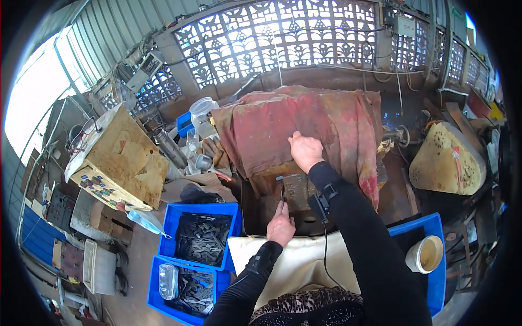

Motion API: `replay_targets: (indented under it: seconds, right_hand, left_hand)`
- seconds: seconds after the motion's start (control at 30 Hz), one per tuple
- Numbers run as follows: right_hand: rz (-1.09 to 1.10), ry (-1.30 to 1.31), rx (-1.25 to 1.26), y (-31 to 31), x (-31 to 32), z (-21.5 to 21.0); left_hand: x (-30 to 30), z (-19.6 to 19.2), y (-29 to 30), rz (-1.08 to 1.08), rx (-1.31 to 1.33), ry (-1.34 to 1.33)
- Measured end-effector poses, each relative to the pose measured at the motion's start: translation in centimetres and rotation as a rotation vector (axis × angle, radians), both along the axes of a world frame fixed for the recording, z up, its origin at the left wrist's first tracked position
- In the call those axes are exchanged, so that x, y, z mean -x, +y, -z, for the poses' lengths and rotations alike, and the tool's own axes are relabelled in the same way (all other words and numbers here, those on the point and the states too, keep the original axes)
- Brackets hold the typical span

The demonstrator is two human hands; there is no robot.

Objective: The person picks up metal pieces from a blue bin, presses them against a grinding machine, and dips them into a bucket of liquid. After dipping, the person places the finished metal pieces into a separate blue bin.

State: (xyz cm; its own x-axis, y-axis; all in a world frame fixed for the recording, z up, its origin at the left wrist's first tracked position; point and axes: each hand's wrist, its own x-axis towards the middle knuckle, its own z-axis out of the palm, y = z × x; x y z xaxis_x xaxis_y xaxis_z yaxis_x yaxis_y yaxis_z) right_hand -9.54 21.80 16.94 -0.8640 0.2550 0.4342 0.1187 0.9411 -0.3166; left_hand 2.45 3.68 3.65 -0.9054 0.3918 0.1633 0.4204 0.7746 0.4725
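Note:
My left hand (pixel 281 226) is closed around the near end of a slender dark metal piece (pixel 282 188), which points away from me and shows a small bluish block at its far end. Farther off and slightly right, my right hand (pixel 306 150) makes a fist against the stained red cloth (pixel 266 130). Whatever its fingers hold, if anything, is hidden. The cloth drapes over a bulky machine, whose wet, brownish metal bed (pixel 296 187) shows below the hem. A pale cloth (pixel 321 258) lies across my lap.
Two blue bins (pixel 167 231) with many dark metal parts stand at left, one holding a clear plastic box (pixel 168 281). A yellowed control box (pixel 122 157) rises behind them. At right, a blue tray (pixel 439 261) carries a white bucket (pixel 424 254); beyond sits a beige rounded housing (pixel 448 160).

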Motion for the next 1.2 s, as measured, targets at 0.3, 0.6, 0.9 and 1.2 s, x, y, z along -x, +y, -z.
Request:
replay_targets:
  seconds: [0.3,0.6,0.9,1.2]
  right_hand:
    - [-0.005,-0.021,0.050,0.0,0.0,0.1]
    - [-0.004,-0.024,0.011,0.2,0.1,0.5]
    - [0.001,-0.031,0.044,0.2,0.1,0.5]
    - [0.017,-0.076,0.082,0.1,0.3,-0.4]
  left_hand:
    - [0.3,1.4,-0.3,0.030,-0.051,0.128]
    - [0.0,1.4,-0.3,0.053,-0.054,0.134]
    - [-0.3,0.5,-0.3,0.033,-0.016,0.034]
    - [0.4,1.2,-0.2,0.071,-0.017,0.113]
